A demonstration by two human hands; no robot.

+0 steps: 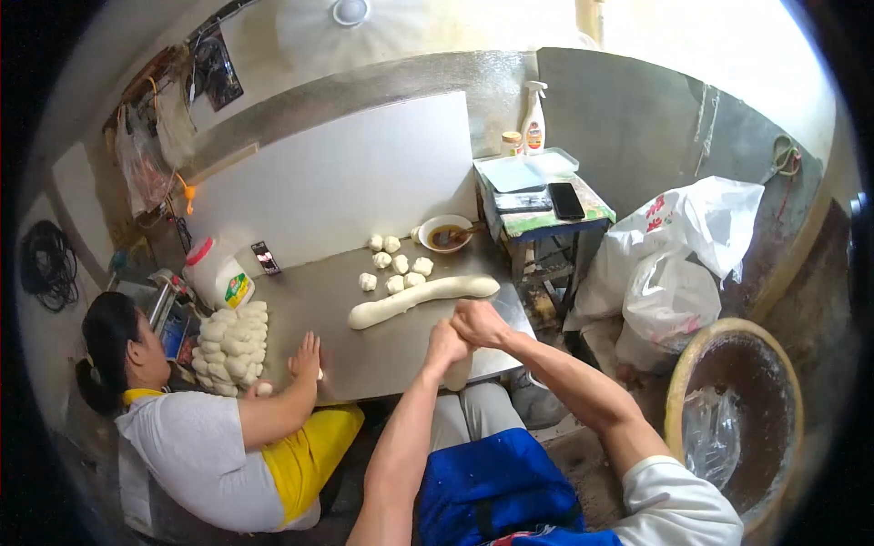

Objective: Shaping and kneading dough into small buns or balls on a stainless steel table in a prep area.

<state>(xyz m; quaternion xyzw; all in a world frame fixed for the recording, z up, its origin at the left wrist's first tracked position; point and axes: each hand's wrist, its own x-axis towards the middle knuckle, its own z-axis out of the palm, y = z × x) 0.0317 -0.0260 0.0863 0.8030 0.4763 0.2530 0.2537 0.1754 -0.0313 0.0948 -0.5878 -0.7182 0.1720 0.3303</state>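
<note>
Side by side and touching, my left hand point(447, 345) and my right hand point(480, 323) close around a piece of pale dough point(458, 372) near the table's front edge. Part of the dough hangs below my left hand; the rest is hidden by my fingers. Just beyond my hands a long roll of white dough point(423, 299) lies on the metal table point(307, 300). Several small dough balls point(401, 264) with pinched tops sit behind the roll. At the back, a white bowl point(445, 234) holds brown liquid and a utensil.
A co-worker point(205, 437) sits at the left, hands on the table beside piled dough pieces point(231, 345). A small side table point(554, 217) bears a scale and a phone point(566, 200). Plastic sacks point(638, 252) and a large round vat point(795, 409) stand at the right.
</note>
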